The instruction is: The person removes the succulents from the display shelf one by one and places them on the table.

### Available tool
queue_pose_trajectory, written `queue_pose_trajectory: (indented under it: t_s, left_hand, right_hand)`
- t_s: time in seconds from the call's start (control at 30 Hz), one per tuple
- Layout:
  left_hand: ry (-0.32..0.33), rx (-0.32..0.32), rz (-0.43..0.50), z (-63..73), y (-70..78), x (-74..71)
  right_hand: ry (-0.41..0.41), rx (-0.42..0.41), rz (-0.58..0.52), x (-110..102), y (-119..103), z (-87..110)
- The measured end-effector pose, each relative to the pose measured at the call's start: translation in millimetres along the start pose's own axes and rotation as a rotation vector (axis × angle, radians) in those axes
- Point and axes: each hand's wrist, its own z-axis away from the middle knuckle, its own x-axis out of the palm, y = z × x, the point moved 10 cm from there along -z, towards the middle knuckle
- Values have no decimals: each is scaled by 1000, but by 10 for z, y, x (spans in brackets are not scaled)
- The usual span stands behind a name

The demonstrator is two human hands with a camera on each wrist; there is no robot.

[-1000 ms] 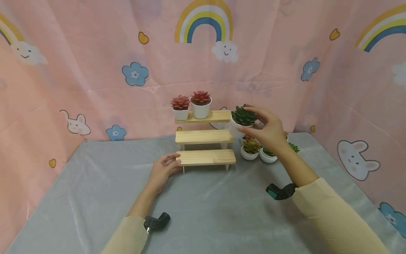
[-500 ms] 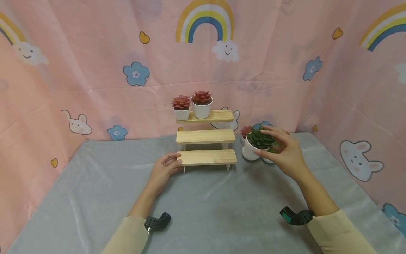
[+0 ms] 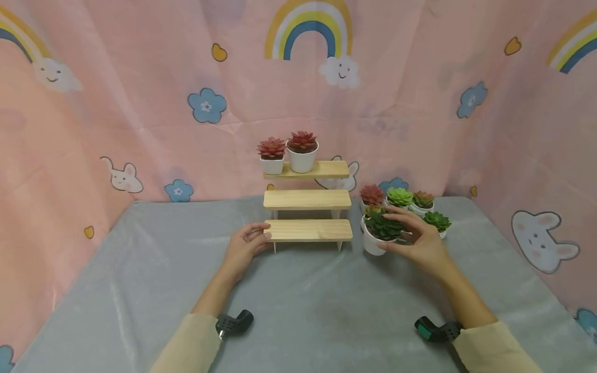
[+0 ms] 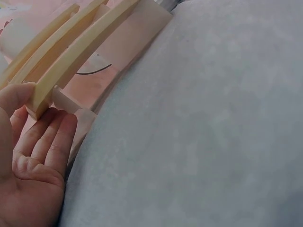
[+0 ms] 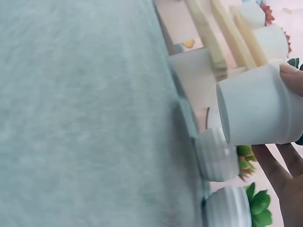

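Note:
My right hand (image 3: 422, 247) grips a dark green succulent in a white pot (image 3: 374, 245), thumb and fingers on opposite sides of its rim. In the right wrist view the white pot (image 5: 255, 106) hangs tilted above the grey cloth. My left hand (image 3: 242, 249) pinches the left end of the lowest board of a three-step wooden stand (image 3: 308, 229). The left wrist view has the thumb over the board's end (image 4: 41, 97) and fingers beneath it. Two red succulents, one in a squarish pot (image 3: 272, 166) and one in a round pot (image 3: 302, 160), stand on the top step.
Right of the stand, several potted succulents cluster, among them a red one (image 3: 371, 195), a bright green one (image 3: 399, 197), an orange-green one (image 3: 423, 200) and a green one (image 3: 437, 221). Behind the grey cloth (image 3: 298, 311) hangs a pink printed curtain (image 3: 154, 103).
My right hand has carried the dark green succulent from beside the top step to the right, then down and nearer, in front of the cluster. The left hand keeps its hold on the stand.

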Motion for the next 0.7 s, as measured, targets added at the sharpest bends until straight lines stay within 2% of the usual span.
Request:
queue_pose_trajectory:
  t_s: [0.23,0.5,0.7]
  left_hand:
    - [2,1,-4,8,16,-1]
    - [4,-9,3,2,3,-5]
    - [1,-8,1,3,-6,-5]
  right_hand:
    - [-55,44,60,138,158,20]
    - [-8,15,30,157,227,37]
    - [12,33,27,160,277,51]
